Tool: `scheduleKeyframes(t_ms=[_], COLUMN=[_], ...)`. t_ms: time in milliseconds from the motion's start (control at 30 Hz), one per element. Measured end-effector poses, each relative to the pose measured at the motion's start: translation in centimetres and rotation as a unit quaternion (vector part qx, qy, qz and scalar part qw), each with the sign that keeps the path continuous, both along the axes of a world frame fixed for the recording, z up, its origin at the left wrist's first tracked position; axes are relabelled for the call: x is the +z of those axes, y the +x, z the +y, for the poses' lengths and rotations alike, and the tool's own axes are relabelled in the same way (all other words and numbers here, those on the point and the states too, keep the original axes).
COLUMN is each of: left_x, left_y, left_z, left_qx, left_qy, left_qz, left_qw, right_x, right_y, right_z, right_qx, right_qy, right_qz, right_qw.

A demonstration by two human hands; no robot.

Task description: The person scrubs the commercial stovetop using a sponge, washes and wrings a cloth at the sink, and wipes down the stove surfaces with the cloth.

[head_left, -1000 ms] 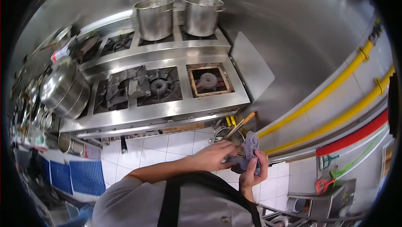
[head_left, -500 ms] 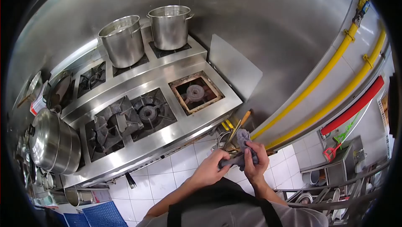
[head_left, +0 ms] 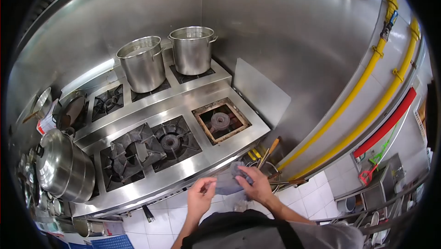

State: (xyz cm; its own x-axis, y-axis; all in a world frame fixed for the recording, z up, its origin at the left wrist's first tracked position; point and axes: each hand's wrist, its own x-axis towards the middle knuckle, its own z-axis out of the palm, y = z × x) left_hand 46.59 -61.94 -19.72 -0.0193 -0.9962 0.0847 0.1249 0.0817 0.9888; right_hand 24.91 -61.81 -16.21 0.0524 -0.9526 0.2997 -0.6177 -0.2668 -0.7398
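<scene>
A thin grey-blue cloth [head_left: 227, 182] is stretched between my two hands, just in front of the stove's front edge. My left hand [head_left: 201, 195] pinches its left end with fingers and thumb together. On the other side my right hand [head_left: 255, 183] grips the bunched right part near the top. The cloth is blurred and partly see-through where it spreads. Right behind my right hand, a metal container of long-handled tools [head_left: 274, 146] stands beside the stove.
The steel stove [head_left: 183, 173] carries two tall pots [head_left: 143, 70] [head_left: 193, 53] at the back and a large lidded pot [head_left: 69, 168] at left. Yellow pipes [head_left: 353, 93] and a red pipe [head_left: 386, 122] run along the right wall. Blue mats [head_left: 112, 242] lie on the floor.
My hands have moved apart and left, and the bunched cloth is now spread out between them. The view has tilted and turned, so the stove sits differently in it.
</scene>
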Motion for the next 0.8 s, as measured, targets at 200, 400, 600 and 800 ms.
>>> scheduleKeyframes(t_ms=[200,400,600,800], left_x=[-1.5,-4.4,-9.7,-11.3], left_y=[3.7,6.7,8.4,3.3], left_z=[0.3,1.9,2.9,2.4], left_qx=[0.057,0.137,0.192,0.036], left_qy=[-0.022,0.037,0.064,0.157], left_qz=[-0.063,-0.133,-0.205,-0.154], left_qw=[0.996,0.981,0.958,0.975], right_x=[-6.0,-8.7,-11.1,-15.2], right_y=[0.9,-3.5,-5.6,0.9], right_z=[-0.8,-1.7,-4.4,-1.9], right_qx=[-0.086,-0.049,-0.11,0.23], right_qy=[0.083,0.005,0.153,0.197], right_qz=[-0.007,0.144,0.22,0.1], right_qw=[0.993,0.988,0.957,0.948])
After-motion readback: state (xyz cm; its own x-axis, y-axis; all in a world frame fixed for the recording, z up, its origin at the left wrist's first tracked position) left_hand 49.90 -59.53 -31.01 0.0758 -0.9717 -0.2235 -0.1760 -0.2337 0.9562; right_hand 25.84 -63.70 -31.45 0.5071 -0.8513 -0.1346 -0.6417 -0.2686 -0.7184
